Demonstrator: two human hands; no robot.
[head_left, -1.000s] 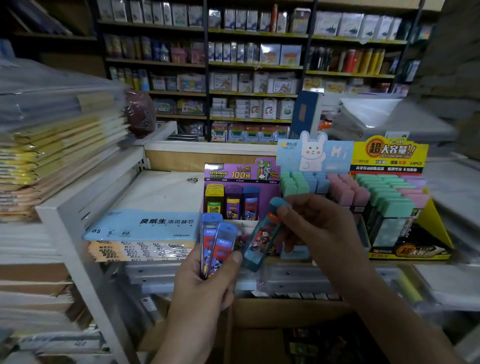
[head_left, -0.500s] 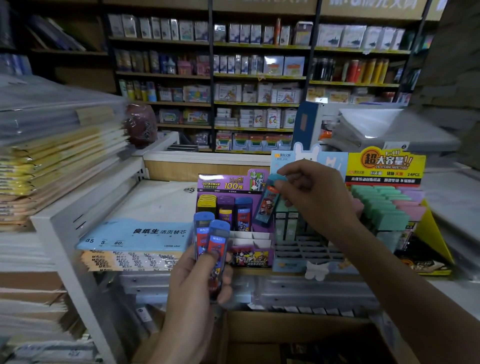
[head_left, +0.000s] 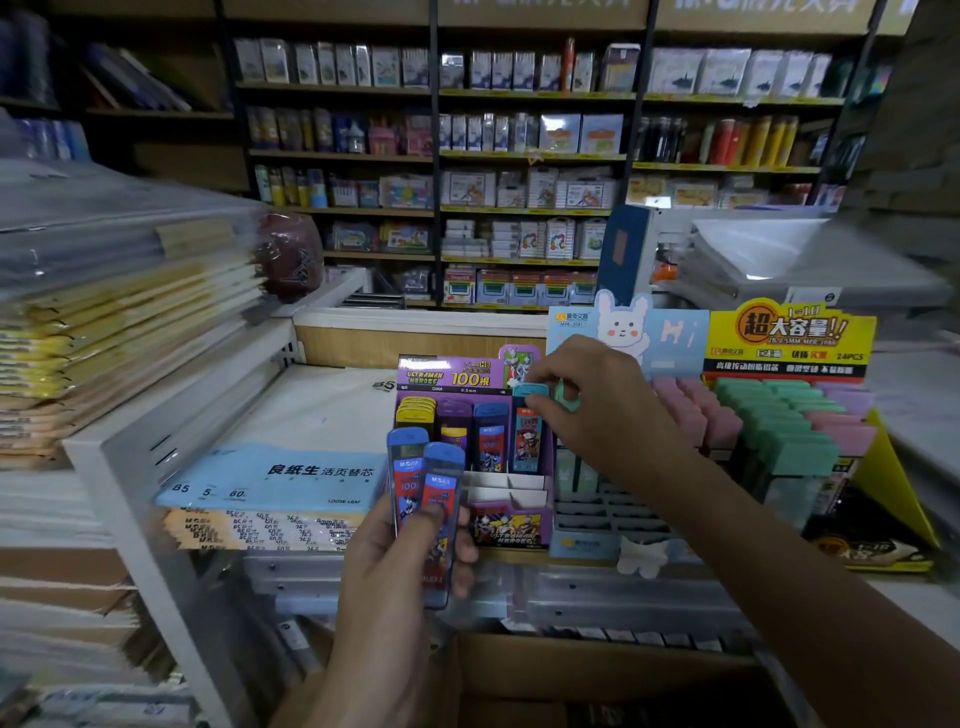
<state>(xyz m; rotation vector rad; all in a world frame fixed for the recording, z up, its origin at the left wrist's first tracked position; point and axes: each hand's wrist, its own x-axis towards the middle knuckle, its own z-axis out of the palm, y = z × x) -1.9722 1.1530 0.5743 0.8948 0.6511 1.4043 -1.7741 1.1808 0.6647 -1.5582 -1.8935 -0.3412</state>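
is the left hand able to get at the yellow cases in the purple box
Probably not to grip: the yellow cases stand uncovered beyond the left hand, but it holds two blue cases. The right hand pinches a teal case at the other end of the purple box.

Thumb and palm of the left hand (head_left: 395, 582) cover the lower halves of the two blue-capped cases (head_left: 426, 488), and both forearms run off the bottom edge. The right hand (head_left: 597, 410) hides part of the teal-capped case (head_left: 527, 441), which it seems to pinch by the cap, and much of the rabbit display box (head_left: 582, 519). The wrapped paper stacks (head_left: 119, 312) are blurred and cut by the left edge, and labels on the back shelves (head_left: 519, 182) are too small to read.
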